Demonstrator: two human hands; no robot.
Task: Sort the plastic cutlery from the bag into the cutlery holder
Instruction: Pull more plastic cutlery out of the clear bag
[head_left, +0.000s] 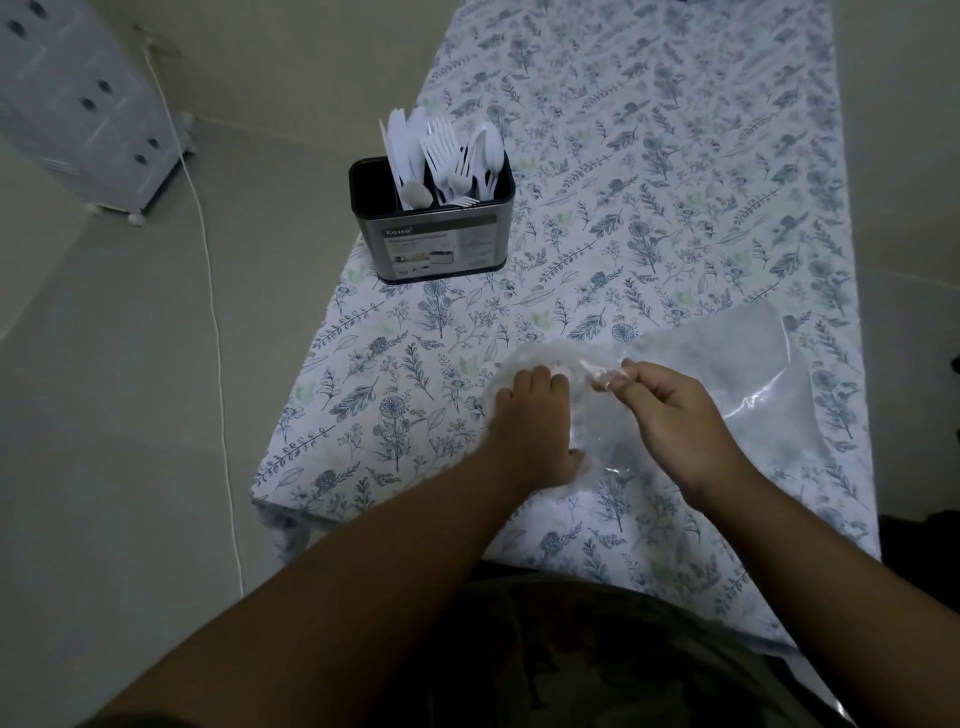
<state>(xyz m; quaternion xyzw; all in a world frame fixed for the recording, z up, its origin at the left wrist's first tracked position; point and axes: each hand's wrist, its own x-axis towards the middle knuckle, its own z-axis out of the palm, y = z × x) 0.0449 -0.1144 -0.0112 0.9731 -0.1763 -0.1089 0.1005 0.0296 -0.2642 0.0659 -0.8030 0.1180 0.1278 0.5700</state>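
At the upper left of the frame a white plastic drawer unit (88, 98) stands on small wheels on the pale floor, and a thin white cord (215, 322) trails down from beside it toward the lower left of the picture. Right of that, in the upper middle, the cutlery holder (439, 239) sits near the left edge of the table with its leaf-printed tablecloth (675, 182); it is a dark-rimmed metal tub with a paper label on its front, and white plastic cutlery (447, 161) stands upright in its compartments, knives at the left, forks in the middle, spoons at the right, with one spoon bowl lying low in the left section. Lower, at the centre of the frame, the left hand (535, 421) presses down with curled fingers on the crumpled end of the clear plastic bag (727, 374), gripping it against the cloth. Just to the right, the right hand (675, 410) pinches a fold of the same bag between thumb and fingertips, lifted slightly. The rest of the bag spreads flat toward the right edge of the table, and I cannot tell whether any cutlery is inside it
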